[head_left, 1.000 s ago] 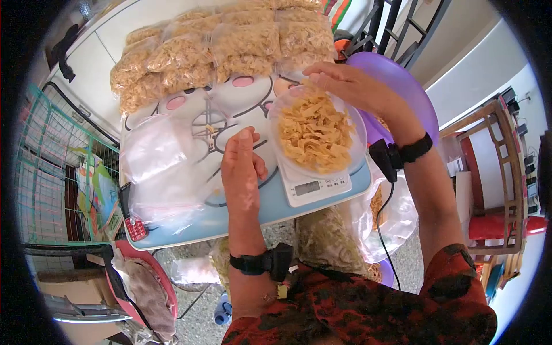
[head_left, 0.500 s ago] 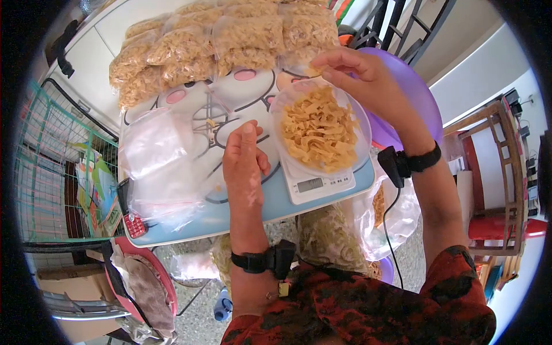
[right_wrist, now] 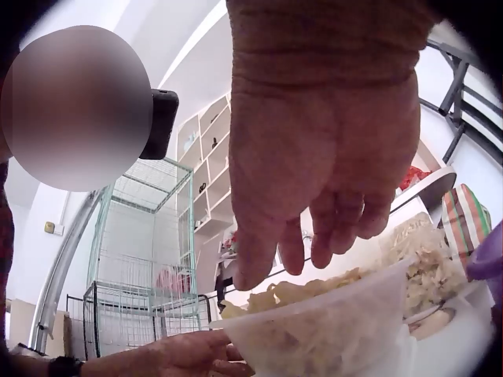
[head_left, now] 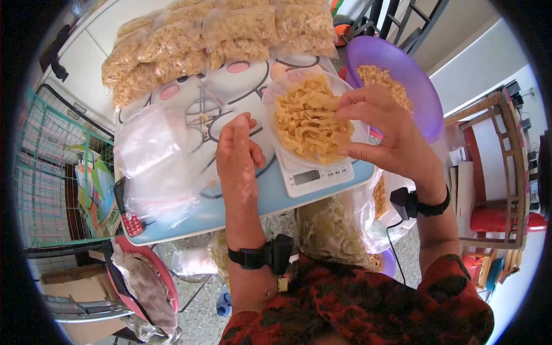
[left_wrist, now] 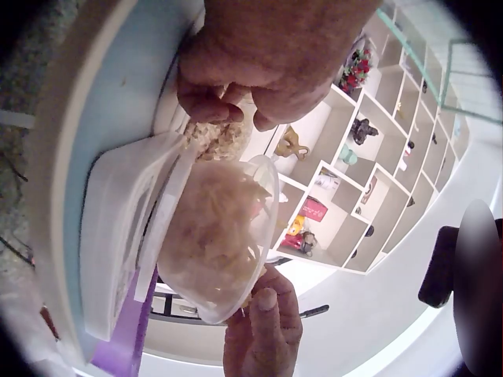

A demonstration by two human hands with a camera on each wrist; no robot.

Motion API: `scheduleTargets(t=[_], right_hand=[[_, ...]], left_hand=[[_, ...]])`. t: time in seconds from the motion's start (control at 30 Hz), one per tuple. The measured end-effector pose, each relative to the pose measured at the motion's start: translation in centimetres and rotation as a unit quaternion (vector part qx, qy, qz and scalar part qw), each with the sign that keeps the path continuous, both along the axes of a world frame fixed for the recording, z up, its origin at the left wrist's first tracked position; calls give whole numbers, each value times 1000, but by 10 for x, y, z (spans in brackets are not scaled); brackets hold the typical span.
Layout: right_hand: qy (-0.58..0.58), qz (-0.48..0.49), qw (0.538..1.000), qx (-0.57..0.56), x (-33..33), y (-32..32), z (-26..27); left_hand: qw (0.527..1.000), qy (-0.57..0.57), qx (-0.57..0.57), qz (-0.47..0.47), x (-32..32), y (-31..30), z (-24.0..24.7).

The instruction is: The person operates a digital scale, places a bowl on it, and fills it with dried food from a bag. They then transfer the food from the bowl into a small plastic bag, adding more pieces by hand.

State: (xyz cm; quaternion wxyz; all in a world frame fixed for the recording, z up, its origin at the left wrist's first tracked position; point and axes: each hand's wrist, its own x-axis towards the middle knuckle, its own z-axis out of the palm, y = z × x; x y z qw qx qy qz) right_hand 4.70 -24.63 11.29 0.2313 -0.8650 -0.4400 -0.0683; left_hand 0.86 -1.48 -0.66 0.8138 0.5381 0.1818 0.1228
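A translucent white bowl [head_left: 269, 129] heaped with flat, dry yellow strips [head_left: 313, 118] sits on a white kitchen scale [head_left: 319, 183] with a small display. My right hand [head_left: 391, 129] hovers at the bowl's right side, its thumb and fingers spread apart over the strips. From the right wrist view, its fingers [right_wrist: 321, 243] hang down just above the heap. My left hand [head_left: 237, 155] rests to the left of the bowl with loosely bent fingers, holding nothing.
Filled clear bags [head_left: 238, 34] are stacked along the table's far side. Flat plastic bags [head_left: 152, 149] lie at the left near a red-keyed phone [head_left: 133, 224]. A purple basin [head_left: 422, 103] with more strips stands to the right. Below the table edge is another filled bag [head_left: 330, 230].
My right hand has come from the bowl's far edge toward me, to its right side, with the fingers opening apart. More of the purple basin's contents shows. The left hand stays nearly in place.
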Motion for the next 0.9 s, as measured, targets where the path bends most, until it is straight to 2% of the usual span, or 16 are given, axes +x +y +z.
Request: scheduleTargets(t=[0.17,0.27,0.37,0.57,0.67,0.77,0.9], right_hand=[[90,5,996,12,-9,4,-1],[99,30,995,-7,-4,10,-7],[63,37,997,-36,5,15,-11],[2,18,1000,23,9,15,7],[12,-53,997,53,7,20,19],[-44,-50,993,96,16,29,16],[-90,-44,995,16,30,42,10]], left_hand=[[999,-10,-33,-5,-1,2,-1],[999,-10,-32,-8,-1,2,-1],[999,-10,-30,-9,0,3,-1],[999,-6,-36,-4,0,2,3],[1000,1,-21,-7,0,2,2],[999,-13,-33,-10,0,4,0],[999,-12,-39,-6,-1,4,0]])
